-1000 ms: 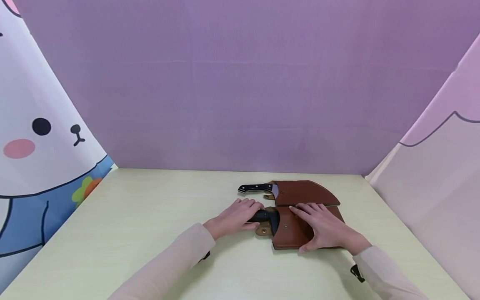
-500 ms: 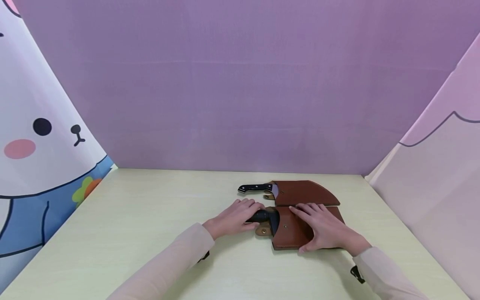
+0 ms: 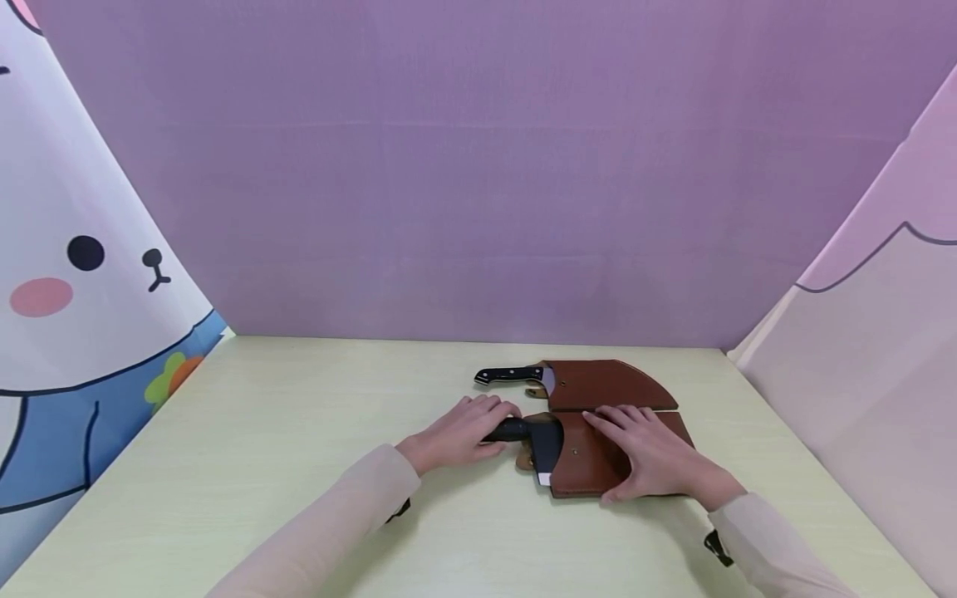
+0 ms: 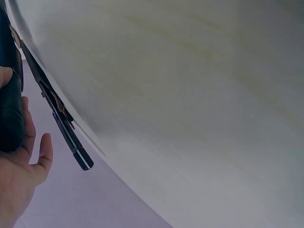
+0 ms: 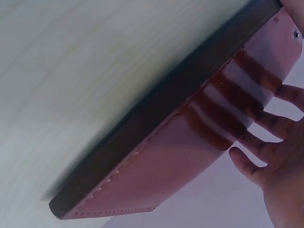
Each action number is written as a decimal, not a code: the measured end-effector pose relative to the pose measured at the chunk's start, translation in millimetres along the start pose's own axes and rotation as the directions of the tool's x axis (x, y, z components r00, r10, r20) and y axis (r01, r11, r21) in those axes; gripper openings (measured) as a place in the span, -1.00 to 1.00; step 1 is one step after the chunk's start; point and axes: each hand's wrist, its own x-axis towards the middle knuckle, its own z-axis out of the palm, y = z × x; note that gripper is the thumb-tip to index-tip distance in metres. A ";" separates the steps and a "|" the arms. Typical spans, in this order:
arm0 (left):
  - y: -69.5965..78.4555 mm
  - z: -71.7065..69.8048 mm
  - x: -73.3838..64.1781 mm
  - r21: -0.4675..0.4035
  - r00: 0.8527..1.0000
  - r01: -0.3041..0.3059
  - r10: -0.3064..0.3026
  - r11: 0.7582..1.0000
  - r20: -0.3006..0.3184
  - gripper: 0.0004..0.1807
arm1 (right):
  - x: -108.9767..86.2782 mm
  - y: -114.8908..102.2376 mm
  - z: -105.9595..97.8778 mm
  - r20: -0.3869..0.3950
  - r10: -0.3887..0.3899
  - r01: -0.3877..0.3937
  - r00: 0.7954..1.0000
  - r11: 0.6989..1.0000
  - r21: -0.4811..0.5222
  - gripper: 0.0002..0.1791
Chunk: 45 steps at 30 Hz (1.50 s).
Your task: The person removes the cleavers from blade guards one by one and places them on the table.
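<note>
My left hand (image 3: pixel 462 436) grips the black handle (image 4: pixel 10 114) of a dark-bladed cleaver (image 3: pixel 548 444) lying flat on the table. Part of the blade shows, with a bright silver strip along its near edge; the remainder is hidden inside a brown leather sheath (image 3: pixel 586 469). Across that sheath spreads my right hand (image 3: pixel 649 457), its thumb at the near edge and fingers over towards the far edge. In the right wrist view the fingers (image 5: pixel 289 128) reflect on the glossy, stitched leather (image 5: pixel 161 161). A strap with a snap hangs from the sheath's mouth, partly behind the blade.
Just beyond lies a second knife, its black riveted handle (image 3: pixel 512 375) pointing left and its blade in a brown sheath (image 3: pixel 609 382). The two sheaths almost meet. A purple backdrop (image 3: pixel 478 183) rises behind the pale table (image 3: pixel 321 415), with printed cloths on both sides.
My left hand has shifted left with the cleaver, so more dark blade and its silver edge now show. The near sheath and my right hand have moved slightly right.
</note>
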 end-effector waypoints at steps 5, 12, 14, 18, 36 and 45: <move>-0.9 -0.3 -0.7 -0.013 1.000 -0.003 0.003 1.000 0.005 -0.59 | 0.3 -0.8 -1.3 0.019 0.006 -0.006 1.000 1.000 0.003 0.22; -3.1 -1.0 -3.0 -0.013 1.000 0.001 -0.001 1.000 0.010 -0.59 | -0.3 -1.5 -2.2 0.024 0.011 -0.011 1.000 1.000 0.004 0.22; -4.3 -0.5 -4.0 -0.017 1.000 0.006 -0.006 1.000 0.012 -0.59 | -0.4 -1.2 -1.9 0.025 0.010 -0.011 1.000 1.000 0.004 0.22; -7.5 1.1 -6.8 -0.016 1.000 0.002 -0.002 1.000 -0.002 -0.58 | -0.7 -0.5 -1.4 0.022 0.007 -0.007 1.000 1.000 0.007 0.21; -16.2 -5.4 -20.4 -0.023 1.000 0.003 -0.003 1.000 -0.008 -0.58 | -4.8 1.5 -2.9 0.036 0.023 -0.025 0.999 0.999 0.031 0.22; -20.7 -9.3 -29.5 -0.041 1.000 0.005 -0.006 0.999 -0.022 -0.59 | -7.0 3.3 -3.4 0.054 0.042 -0.044 0.998 0.998 0.041 0.21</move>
